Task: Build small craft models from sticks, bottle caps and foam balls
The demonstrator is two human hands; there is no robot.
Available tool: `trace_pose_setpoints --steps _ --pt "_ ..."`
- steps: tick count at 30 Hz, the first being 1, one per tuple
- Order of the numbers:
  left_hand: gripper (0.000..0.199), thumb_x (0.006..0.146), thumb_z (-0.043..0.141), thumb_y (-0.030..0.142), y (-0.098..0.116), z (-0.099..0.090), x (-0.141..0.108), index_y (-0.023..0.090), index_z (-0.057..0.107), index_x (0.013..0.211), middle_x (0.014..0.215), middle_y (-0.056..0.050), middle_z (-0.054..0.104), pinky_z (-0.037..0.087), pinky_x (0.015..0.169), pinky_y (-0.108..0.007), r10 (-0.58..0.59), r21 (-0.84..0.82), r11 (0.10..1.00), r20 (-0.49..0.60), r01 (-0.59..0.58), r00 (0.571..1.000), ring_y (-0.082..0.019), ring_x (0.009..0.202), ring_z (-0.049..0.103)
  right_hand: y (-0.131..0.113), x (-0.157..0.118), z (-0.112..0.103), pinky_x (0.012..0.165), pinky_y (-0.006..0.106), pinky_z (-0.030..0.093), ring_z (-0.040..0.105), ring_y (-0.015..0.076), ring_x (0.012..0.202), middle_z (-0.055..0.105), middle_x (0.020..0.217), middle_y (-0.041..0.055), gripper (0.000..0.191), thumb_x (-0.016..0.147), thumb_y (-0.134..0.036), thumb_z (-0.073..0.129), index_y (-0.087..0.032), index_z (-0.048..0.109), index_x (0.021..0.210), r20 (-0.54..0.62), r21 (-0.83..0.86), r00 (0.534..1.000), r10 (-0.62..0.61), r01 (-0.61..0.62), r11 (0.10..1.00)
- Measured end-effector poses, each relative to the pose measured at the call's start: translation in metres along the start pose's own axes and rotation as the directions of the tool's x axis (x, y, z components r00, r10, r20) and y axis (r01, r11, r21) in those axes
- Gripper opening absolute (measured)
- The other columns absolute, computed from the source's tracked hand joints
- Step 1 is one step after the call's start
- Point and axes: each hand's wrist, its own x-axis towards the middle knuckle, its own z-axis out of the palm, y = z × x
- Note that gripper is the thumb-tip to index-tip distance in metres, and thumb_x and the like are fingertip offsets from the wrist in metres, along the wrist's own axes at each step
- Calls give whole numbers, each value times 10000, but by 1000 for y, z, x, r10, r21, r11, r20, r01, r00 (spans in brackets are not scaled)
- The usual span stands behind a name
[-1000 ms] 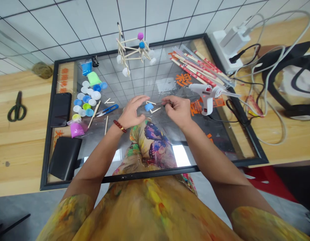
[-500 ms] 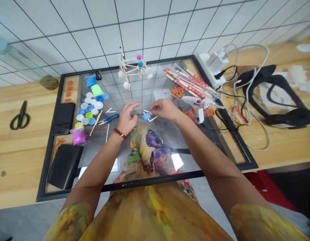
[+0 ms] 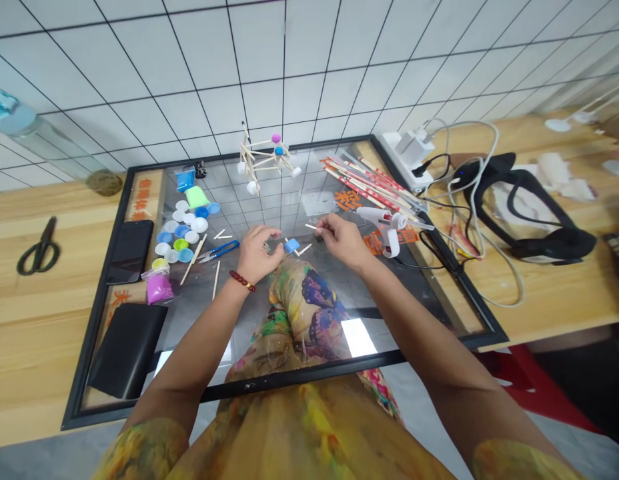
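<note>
While the half-open left hand (image 3: 258, 255) seemed empty, the right hand (image 3: 342, 241) had newly pinched a thin pale wooden stick (image 3: 310, 227), making it steerable.

A glossy, clear glass sheet (image 3: 274, 207) reflects white wall tiles (image 3: 259, 67) above a smooth, grained pale wooden tabletop (image 3: 29, 333), with slim matt wooden sticks (image 3: 310, 227) and a white plastic glue gun (image 3: 389, 235).

Only a head view on my end: above and behind left hand (image 3: 259, 255) and right hand (image 3: 343, 243), facing forward-down, wide, table (image 3: 24, 333) around them, wall (image 3: 309, 80) beyond.
</note>
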Motion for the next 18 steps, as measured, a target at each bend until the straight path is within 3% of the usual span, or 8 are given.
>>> trace_pose_setpoints --steps 4,7,11,18 --pt "314 749 696 223 1 -1 0 197 667 1060 991 -51 722 537 909 -379 22 -8 1000 84 -21 996 -218 960 677 19 -13 12 809 357 544 703 204 809 744 846 31 206 825 -271 566 -214 642 1008 -105 310 991 89 -52 949" --pt "476 713 720 214 -1 0 0 205 627 1179 1041 -52 729 511 976 -421 18 20 1000 147 -22 989 -241 1018 673 28 -15 22 886 392 561 732 216 888 757 908 45 286 814 -298 589 -218 652 1081 -141 428 980 140 -68 901" --pt "600 705 713 198 -2 2 -1 200 577 1289 1117 -72 718 471 1041 -465 17 64 997 216 -32 976 -270 1095 652 30 -17 24 914 395 568 741 216 917 769 936 54 284 826 -332 605 -217 675 1075 -152 459 979 132 -48 887" --pt "563 780 638 177 -3 4 0 167 557 1337 1193 -101 694 485 1043 -449 -32 93 996 200 14 979 -268 1148 634 24 -23 21 839 360 563 714 199 830 781 909 33 230 850 -355 603 -222 743 976 -154 337 986 69 -13 941"
